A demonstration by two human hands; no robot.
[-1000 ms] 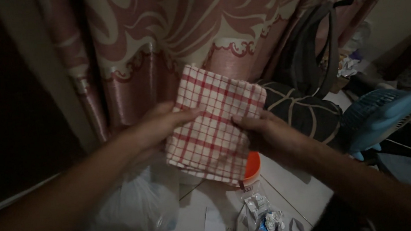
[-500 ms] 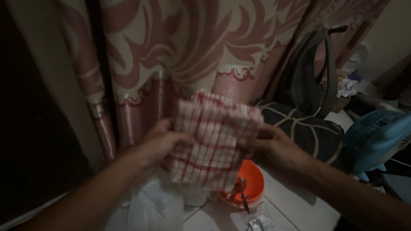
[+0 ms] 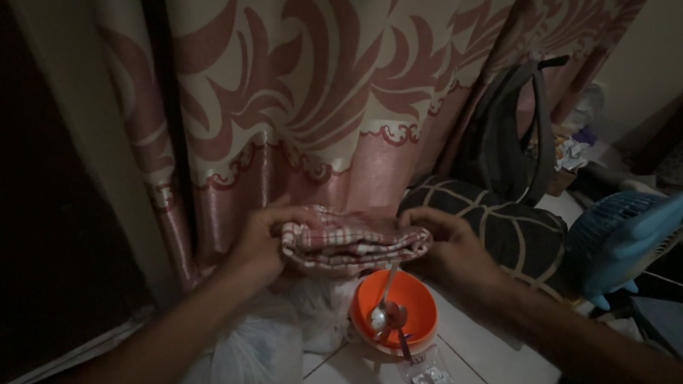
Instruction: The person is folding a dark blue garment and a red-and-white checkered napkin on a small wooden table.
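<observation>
cloth [image 3: 354,240] now folded flat — left hand [image 3: 260,244], right hand [image 3: 453,244] grip it; one bowl [image 3: 393,307]

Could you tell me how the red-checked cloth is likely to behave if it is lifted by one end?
The checked cloth sags between the left hand and right hand, so it is probably floppy and light. Its folded layers look loose and would likely fall open over the orange bowl.

Dim room, dark left side, soft focus

One head-worn camera looks down and forward, close over the hands, toward the curtain [image 3: 308,96].
</observation>
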